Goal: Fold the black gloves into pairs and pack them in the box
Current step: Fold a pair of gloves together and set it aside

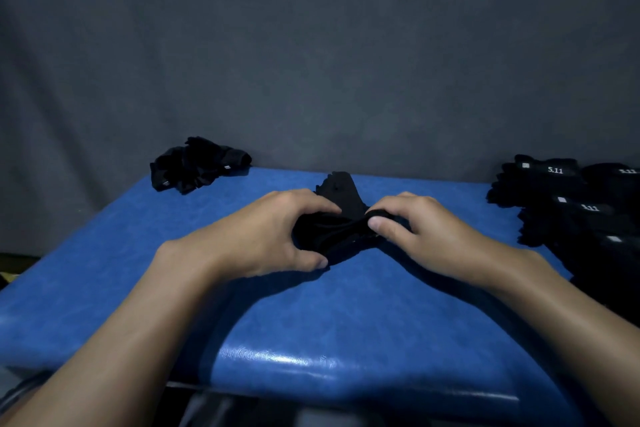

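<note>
A pair of black gloves [341, 215] lies bunched at the middle of the blue padded table [311, 315]. My left hand [273, 232] grips its left part, thumb below and fingers curled over the top. My right hand [412, 229] pinches the right end of the same pair between thumb and fingers. The far end of the gloves pokes out behind my hands. No box is in view.
A loose heap of black gloves [197, 165] sits at the table's far left corner. At the right edge lies a pile of black gloves with white "5.11" labels [571, 204]. A grey cloth backdrop [311, 45] hangs behind the table.
</note>
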